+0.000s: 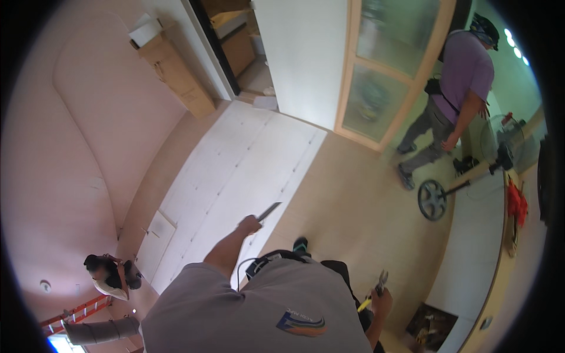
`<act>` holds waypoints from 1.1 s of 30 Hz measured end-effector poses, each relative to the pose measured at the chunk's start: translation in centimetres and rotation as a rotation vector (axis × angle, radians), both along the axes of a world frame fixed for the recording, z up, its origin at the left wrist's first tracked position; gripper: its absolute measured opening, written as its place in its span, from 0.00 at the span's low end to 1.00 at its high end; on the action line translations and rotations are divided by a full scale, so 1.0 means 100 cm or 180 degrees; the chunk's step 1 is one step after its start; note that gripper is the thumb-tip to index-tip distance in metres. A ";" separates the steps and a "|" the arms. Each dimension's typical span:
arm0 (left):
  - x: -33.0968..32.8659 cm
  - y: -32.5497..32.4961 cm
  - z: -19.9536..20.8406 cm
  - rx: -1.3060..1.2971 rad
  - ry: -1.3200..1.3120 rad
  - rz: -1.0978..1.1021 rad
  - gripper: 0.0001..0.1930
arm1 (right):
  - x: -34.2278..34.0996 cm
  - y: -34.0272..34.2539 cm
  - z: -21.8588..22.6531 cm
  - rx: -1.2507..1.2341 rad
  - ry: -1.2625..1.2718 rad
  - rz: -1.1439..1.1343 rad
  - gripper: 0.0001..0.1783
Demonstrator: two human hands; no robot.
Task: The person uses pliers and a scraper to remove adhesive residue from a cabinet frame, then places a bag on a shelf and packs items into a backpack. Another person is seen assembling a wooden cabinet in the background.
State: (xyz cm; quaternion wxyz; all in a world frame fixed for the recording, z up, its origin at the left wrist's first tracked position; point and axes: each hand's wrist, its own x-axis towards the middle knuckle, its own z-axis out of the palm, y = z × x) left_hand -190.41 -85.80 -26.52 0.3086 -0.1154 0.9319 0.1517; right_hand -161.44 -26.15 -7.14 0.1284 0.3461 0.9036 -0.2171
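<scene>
My left hand (250, 225) is closed around a flat, dark, narrow blade-like tool (269, 210). It points up and to the right, above the edge of the white panels (220, 170) on the floor; its exact kind is too small to make out. Lower right, my right hand (381, 303) grips a pair of pliers (382, 281) with a yellow handle, the metal jaws pointing upward. The hands are well apart, one on each side of my body.
A person in a purple shirt (465, 67) walks at the upper right beside a standing fan (432, 200). Another person (109, 276) crouches at the left near a small white board (156, 244). A tall cardboard box (176, 76), a red ladder (76, 315) and a glazed door (385, 88) stand around.
</scene>
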 end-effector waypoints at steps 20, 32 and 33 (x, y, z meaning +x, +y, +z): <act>-0.280 0.464 0.209 0.0819 0.1648 -0.0322 0.16 | -0.434 0.325 -0.045 -0.1801 0.0858 -0.0145 0.22; -0.452 0.660 0.236 0.0373 0.1201 -0.2194 0.12 | -0.735 0.335 -0.016 -0.0289 0.1632 -0.0409 0.21; -0.465 0.664 0.238 0.0316 0.1019 -0.2396 0.12 | -0.753 0.339 -0.013 -0.0150 0.1661 -0.0412 0.21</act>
